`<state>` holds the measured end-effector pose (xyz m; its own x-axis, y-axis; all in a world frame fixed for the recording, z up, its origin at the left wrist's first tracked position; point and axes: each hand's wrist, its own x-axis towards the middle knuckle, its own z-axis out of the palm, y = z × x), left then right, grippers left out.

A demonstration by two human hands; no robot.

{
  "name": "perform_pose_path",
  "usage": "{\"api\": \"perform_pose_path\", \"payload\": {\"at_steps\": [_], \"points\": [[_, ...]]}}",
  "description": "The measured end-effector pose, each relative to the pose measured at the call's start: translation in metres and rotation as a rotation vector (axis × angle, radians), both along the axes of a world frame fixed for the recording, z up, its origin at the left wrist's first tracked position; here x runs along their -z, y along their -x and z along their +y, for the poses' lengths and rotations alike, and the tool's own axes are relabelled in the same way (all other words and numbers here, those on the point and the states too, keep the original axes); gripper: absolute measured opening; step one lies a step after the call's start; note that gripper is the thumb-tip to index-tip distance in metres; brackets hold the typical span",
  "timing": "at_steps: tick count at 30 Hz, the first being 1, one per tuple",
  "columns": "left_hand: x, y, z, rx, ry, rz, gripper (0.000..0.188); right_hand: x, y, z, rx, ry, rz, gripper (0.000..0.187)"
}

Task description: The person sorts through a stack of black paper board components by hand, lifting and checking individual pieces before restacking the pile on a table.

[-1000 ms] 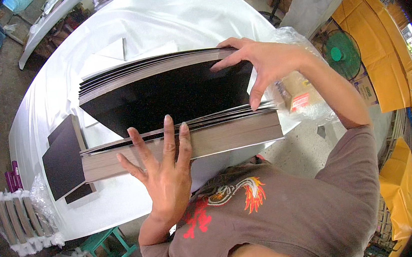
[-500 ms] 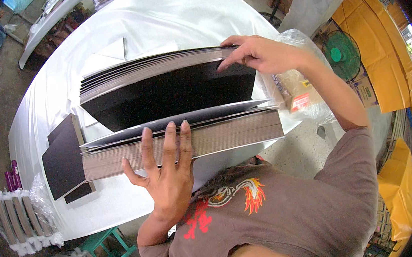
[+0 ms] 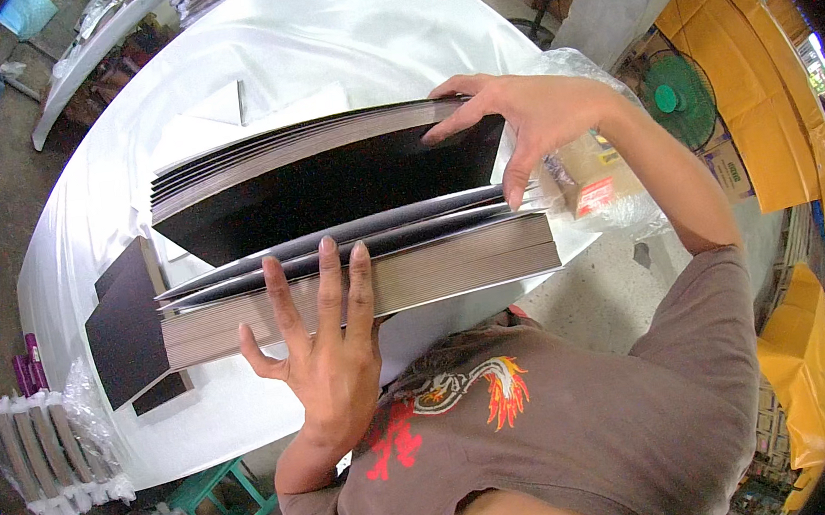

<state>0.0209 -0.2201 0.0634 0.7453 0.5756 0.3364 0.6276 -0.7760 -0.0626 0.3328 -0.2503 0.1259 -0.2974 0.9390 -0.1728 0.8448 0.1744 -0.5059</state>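
Observation:
A thick stack of black sheets with grey edges [image 3: 414, 272] stands before me. It is parted into a near block and a far sheaf [image 3: 323, 171], whose black face shows. Between them a few loose leaves [image 3: 331, 246] lift off the near block. My right hand [image 3: 523, 115] grips the far sheaf's top right corner between its fingers, and its thumb reaches down to the right corner of the loose leaves. Against the near block's edge lies my left hand [image 3: 326, 347], fingers spread and straight, fingertips touching the loose leaves; its thumb is hidden.
Smaller black boards [image 3: 129, 333] lie left of the stack on the white-covered table [image 3: 348, 23]. Plastic-wrapped bundles [image 3: 45, 447] and a green stool [image 3: 222, 504] stand lower left. At right are a plastic-wrapped package [image 3: 590, 173], a green fan [image 3: 677, 97] and orange sheeting [image 3: 748, 102].
My right thumb has swung down from the far sheaf to the corner of the leaves. Another leaf now stands apart from the near block. My left hand has shifted slightly left.

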Motion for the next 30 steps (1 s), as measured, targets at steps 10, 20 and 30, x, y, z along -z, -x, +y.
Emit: {"api": "perform_pose_path", "payload": {"at_steps": [10, 20, 30], "points": [[-0.002, -0.004, -0.002, -0.014, 0.014, 0.027, 0.06, 0.008, -0.013, 0.0, 0.099, 0.1, 0.257, 0.051], [-0.003, 0.001, 0.0, 0.016, 0.048, 0.031, 0.06, 0.017, 0.002, -0.009, 0.084, -0.083, 0.029, 0.061], [-0.001, 0.003, 0.002, 0.04, 0.074, 0.038, 0.066, 0.001, -0.001, -0.01, -0.079, -0.005, -0.001, 0.099]]}}
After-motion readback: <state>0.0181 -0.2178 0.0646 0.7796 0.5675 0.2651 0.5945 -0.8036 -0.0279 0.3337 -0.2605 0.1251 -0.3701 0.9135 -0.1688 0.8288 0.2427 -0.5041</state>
